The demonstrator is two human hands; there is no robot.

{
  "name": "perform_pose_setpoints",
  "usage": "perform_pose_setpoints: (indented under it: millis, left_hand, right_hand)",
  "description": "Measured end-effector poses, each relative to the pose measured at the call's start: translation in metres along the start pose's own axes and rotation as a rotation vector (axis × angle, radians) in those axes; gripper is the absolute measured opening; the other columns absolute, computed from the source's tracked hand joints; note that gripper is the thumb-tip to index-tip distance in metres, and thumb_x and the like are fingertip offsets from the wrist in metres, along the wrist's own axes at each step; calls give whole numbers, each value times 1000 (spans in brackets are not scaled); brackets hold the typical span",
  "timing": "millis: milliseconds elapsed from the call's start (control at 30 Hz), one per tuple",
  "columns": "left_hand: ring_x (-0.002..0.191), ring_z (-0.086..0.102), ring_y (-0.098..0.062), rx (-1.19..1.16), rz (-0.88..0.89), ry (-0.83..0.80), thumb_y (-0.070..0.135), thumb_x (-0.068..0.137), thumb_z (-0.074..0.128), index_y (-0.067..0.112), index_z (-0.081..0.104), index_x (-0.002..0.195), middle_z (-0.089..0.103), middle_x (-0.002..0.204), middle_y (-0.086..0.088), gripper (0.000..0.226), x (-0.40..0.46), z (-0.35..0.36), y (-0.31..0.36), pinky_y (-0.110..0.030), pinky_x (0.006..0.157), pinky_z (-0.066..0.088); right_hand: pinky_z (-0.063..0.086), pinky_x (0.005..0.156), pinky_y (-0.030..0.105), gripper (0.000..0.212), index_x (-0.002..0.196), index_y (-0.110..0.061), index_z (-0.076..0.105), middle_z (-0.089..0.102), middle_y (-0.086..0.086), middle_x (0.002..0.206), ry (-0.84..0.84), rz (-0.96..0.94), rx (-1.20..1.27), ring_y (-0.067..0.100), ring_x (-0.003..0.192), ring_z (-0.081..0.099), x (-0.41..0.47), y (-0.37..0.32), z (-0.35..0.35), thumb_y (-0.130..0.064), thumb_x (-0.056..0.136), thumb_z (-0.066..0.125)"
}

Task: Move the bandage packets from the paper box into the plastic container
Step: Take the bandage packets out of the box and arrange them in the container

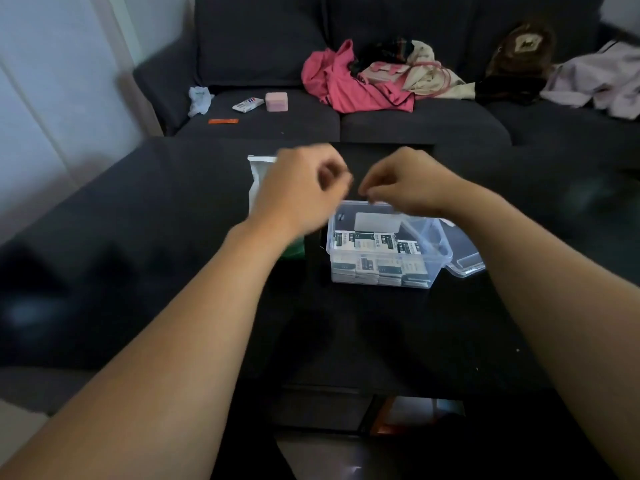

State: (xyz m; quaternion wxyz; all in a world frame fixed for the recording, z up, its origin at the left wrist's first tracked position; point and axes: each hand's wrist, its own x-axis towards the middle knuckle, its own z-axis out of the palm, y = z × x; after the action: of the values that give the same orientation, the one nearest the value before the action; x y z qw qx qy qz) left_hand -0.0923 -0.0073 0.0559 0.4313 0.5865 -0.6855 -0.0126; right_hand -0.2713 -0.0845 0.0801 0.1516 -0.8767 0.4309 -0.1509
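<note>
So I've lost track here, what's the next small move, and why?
Probably reach the left hand back to the paper box for more packets. Both hands hover with curled fingers and seem to hold nothing, though blur hides detail, and the plastic container with its bandage packets is still uncovered.

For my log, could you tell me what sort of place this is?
Probably a home living room: a dark sofa strewn with clothes, and a low black table in front.

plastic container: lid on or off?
Off. The plastic container is open at the top, with bandage packets visible inside; its clear lid lies on the table beside its right wall.
</note>
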Motion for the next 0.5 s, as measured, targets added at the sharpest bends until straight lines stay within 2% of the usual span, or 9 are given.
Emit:
perform_pose_setpoints:
  millis: [67, 133, 200, 267, 300, 367, 433, 467, 500]
  left_hand:
    - [60, 56, -5, -29, -130, 321, 28, 76, 65, 23, 68, 86, 62, 68, 10, 12, 2, -22, -12, -27, 62, 50]
    - [70, 53, -10, 38, -305, 407, 29, 74, 66, 22, 61, 96, 59, 83, 5, 24, -1, -39, -30, -29, 66, 44]
    - [91, 54, -17, 100, -523, 268, 35, 77, 72, 18, 55, 117, 55, 110, -1, 47, -7, -43, -47, -32, 77, 43]
    - [104, 59, -25, 126, -695, 33, 47, 79, 69, 13, 52, 131, 57, 125, -5, 64, -12, -39, -59, -35, 84, 50]
    - [99, 66, -26, 131, -730, -79, 50, 81, 64, 12, 57, 128, 64, 121, -7, 61, -14, -35, -61, -35, 78, 56]
    - [68, 72, -24, 126, -760, -187, 39, 91, 53, 10, 68, 109, 75, 92, -10, 37, -16, -30, -62, -29, 56, 56]
    - [50, 70, -21, 136, -780, -212, 25, 98, 45, 6, 71, 101, 74, 75, -10, 32, -16, -26, -62, -27, 48, 53]
    - [49, 70, -22, 147, -763, -218, 22, 99, 44, 7, 71, 100, 74, 73, -10, 32, -16, -24, -60, -29, 47, 54]
    - [51, 71, -23, 160, -731, -219, 22, 99, 43, 8, 72, 97, 74, 73, -10, 32, -16, -24, -56, -31, 50, 57]
  right_hand:
    - [52, 65, 11, 15, 100, -19, 79, 76, -8, 91, 71, -120, 144, -6, 68, 63, 0, -23, 7, -14, 91, 68]
    - [55, 67, 14, 17, 99, -19, 79, 76, -8, 90, 77, -189, 235, -5, 65, 65, 1, -44, 16, -11, 90, 68]
    - [52, 60, 11, 26, 105, -15, 78, 77, -4, 96, 49, -219, 270, -10, 59, 62, 4, -58, 24, -2, 91, 60]
    - [44, 58, 2, 40, 116, -12, 74, 75, -6, 99, -3, -233, 213, -22, 56, 55, 5, -68, 33, 6, 91, 49]
    - [39, 57, -1, 42, 121, -13, 71, 71, -12, 92, -21, -232, 170, -25, 55, 51, 5, -70, 37, 5, 92, 47]
    - [38, 61, 2, 38, 127, -16, 68, 67, -16, 86, -22, -217, 97, -19, 59, 54, 6, -75, 45, -4, 98, 46]
    - [52, 85, 26, 33, 128, -22, 67, 72, -2, 112, 22, -177, 38, 1, 88, 66, 9, -74, 55, -18, 101, 49]
    - [54, 89, 38, 32, 126, -24, 68, 70, 3, 120, 42, -142, 6, 19, 100, 68, 12, -73, 59, -22, 100, 51]
    - [55, 89, 45, 30, 124, -25, 68, 69, 7, 120, 55, -105, -30, 29, 103, 66, 15, -71, 62, -24, 98, 53]
